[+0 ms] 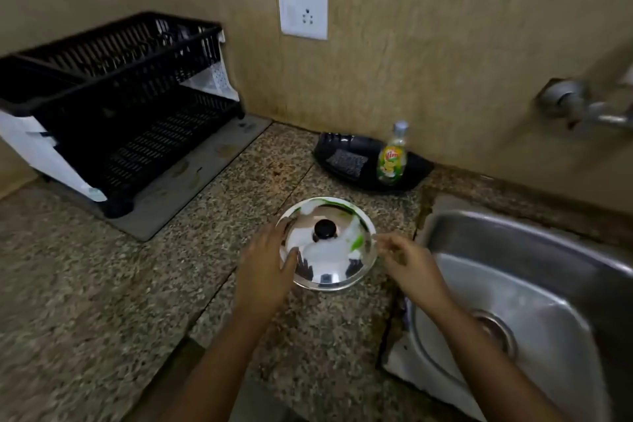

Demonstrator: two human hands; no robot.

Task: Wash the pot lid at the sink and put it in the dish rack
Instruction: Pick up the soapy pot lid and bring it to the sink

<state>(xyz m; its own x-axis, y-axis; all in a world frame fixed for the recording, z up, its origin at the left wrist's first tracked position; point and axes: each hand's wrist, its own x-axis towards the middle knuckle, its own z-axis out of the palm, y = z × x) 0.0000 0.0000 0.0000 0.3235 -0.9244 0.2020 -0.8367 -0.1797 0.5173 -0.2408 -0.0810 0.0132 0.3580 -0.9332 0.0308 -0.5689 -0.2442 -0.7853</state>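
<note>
A shiny steel pot lid [329,257] with a black knob lies dome-up on the speckled granite counter, just left of the steel sink [534,284]. My left hand [265,271] rests against the lid's left rim with its fingers spread. My right hand [407,260] touches the lid's right rim with loosely curled fingertips. Neither hand has lifted the lid. The black two-tier dish rack [116,96] stands at the back left on a grey mat.
A black tray [370,161] against the wall holds a scrub pad [346,161] and a dish soap bottle [392,158]. A wall tap [582,106] juts out above the sink at the right. A socket plate [303,14] is on the wall.
</note>
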